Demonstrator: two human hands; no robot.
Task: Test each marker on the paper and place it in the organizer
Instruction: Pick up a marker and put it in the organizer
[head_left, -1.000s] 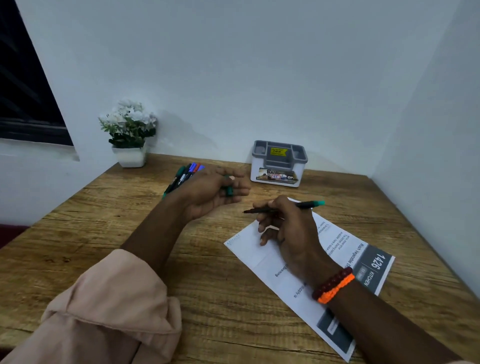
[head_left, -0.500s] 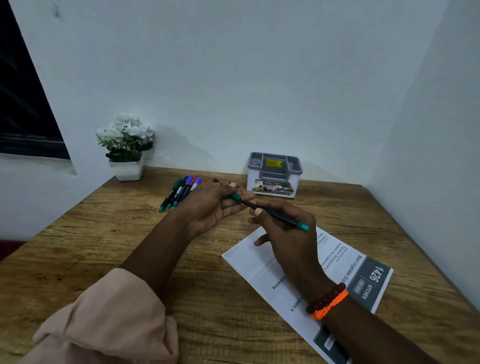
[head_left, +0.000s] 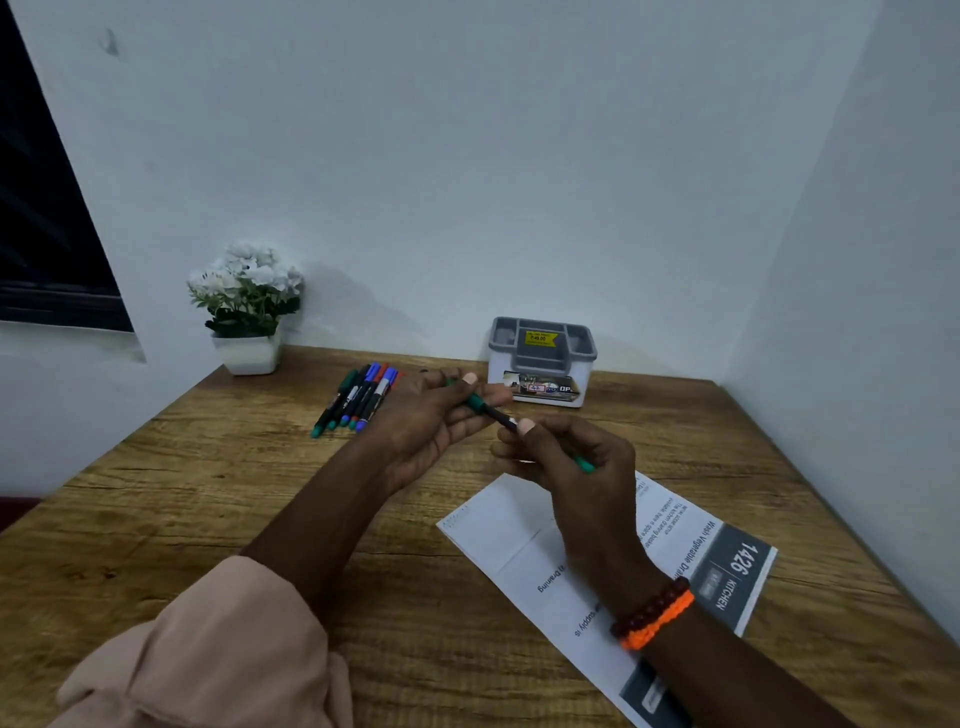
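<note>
My right hand (head_left: 576, 467) grips a black marker with green ends (head_left: 498, 415) above the desk. My left hand (head_left: 431, 421) pinches the green cap (head_left: 474, 400) that sits on the marker's tip. Both hands hover between the printed paper (head_left: 498, 535) near me and the grey-and-white organizer (head_left: 541, 358) at the back wall. Several more markers (head_left: 358, 397) lie in a row on the wood, just left of my left hand.
A white pot of white flowers (head_left: 247, 312) stands in the back left corner. Walls close the wooden desk (head_left: 208, 499) at the back and right. A dark window is at the far left.
The right hand turned the marker from lying level over the paper to pointing at the left hand. The left hand's green cap now sits on the marker's tip.
</note>
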